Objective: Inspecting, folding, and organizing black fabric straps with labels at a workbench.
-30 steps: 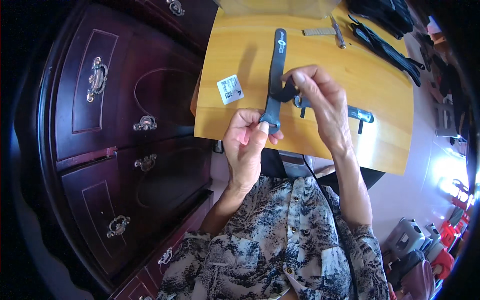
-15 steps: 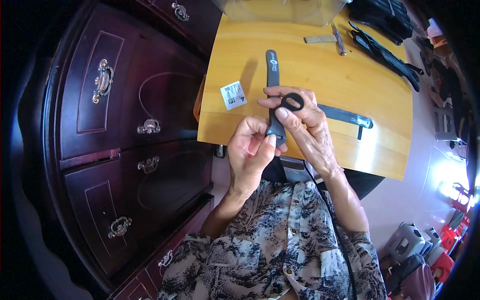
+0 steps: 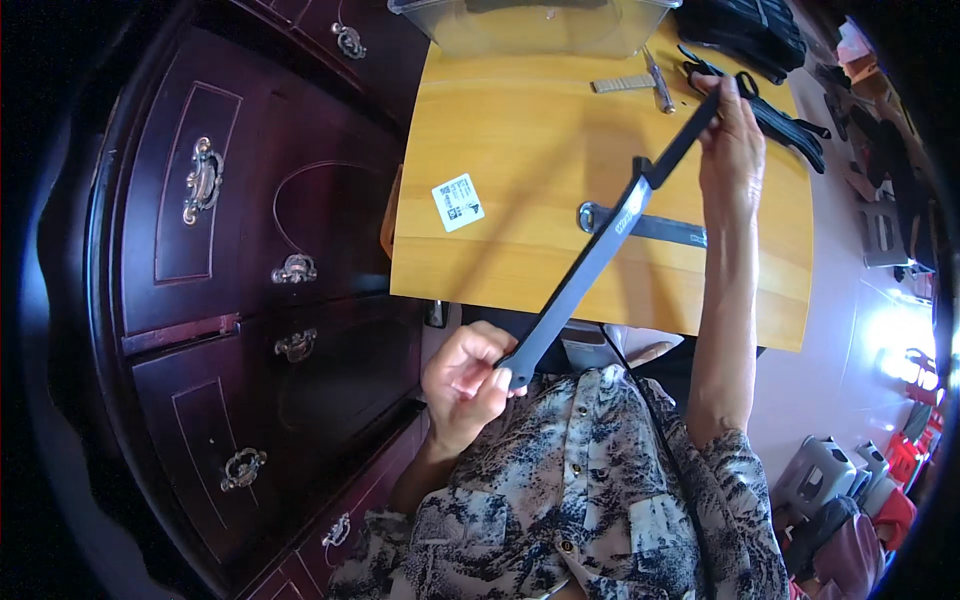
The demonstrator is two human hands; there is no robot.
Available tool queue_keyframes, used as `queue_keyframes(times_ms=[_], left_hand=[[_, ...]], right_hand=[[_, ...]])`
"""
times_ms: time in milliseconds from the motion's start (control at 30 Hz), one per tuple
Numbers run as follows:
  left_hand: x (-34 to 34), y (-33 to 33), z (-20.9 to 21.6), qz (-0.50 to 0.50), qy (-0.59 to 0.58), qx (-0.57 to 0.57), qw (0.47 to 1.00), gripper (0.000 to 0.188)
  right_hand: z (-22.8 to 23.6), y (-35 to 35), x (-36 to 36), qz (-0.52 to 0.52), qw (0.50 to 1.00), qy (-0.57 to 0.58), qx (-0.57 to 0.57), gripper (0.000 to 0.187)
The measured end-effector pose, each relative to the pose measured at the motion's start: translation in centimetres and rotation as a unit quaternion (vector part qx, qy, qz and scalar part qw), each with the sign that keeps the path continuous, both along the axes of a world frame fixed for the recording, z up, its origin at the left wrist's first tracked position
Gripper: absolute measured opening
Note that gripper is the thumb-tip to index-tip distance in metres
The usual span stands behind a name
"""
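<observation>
A long, flat dark strap point(image 3: 578, 278) is stretched at a slant in the air above the table's front part, with pale printing on its face and a thicker dark piece midway. My left hand point(image 3: 468, 383) pinches its rounded lower end between thumb and fingers, just off the table's near edge. At the upper right, my right hand point(image 3: 735, 155) grips the other end, where a small black loop sticks out past the fingers. Underneath, a second dark strap point(image 3: 670, 230) lies on the table, partly hidden by the held one.
On the wooden table point(image 3: 500, 130) are a white square label point(image 3: 458, 203), a beige strip point(image 3: 622, 84), a slim metallic tool point(image 3: 660, 82) and bundled black straps point(image 3: 790, 130). A clear plastic bin point(image 3: 540, 32) stands at the back. A dark wood cabinet point(image 3: 240, 110) flanks the left.
My hands have moved apart: the right went up and to the right, the left down toward me. The strap between them is now drawn out straight.
</observation>
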State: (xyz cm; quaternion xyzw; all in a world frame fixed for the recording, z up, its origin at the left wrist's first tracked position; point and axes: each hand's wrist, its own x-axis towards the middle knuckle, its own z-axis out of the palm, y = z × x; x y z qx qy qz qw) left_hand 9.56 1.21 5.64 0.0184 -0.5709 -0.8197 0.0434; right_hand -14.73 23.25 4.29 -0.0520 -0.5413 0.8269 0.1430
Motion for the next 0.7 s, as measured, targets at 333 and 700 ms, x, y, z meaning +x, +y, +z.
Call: queue_keyframes(times_ms=[333, 700], left_hand=[[-0.7, -2.3, 0.3, 0.093, 0.047, -0.015, 0.994, 0.014], [-4.8, -0.3, -2.1, 0.072, 0.003, -0.007, 0.997, 0.010]], right_hand=[[-2.8, 11.6, -0.1, 0.020, 1.000, -0.004, 0.007, 0.025], [-4.1, 12.2, 5.1, -0.160, 0.896, -0.199, 0.363, 0.042]])
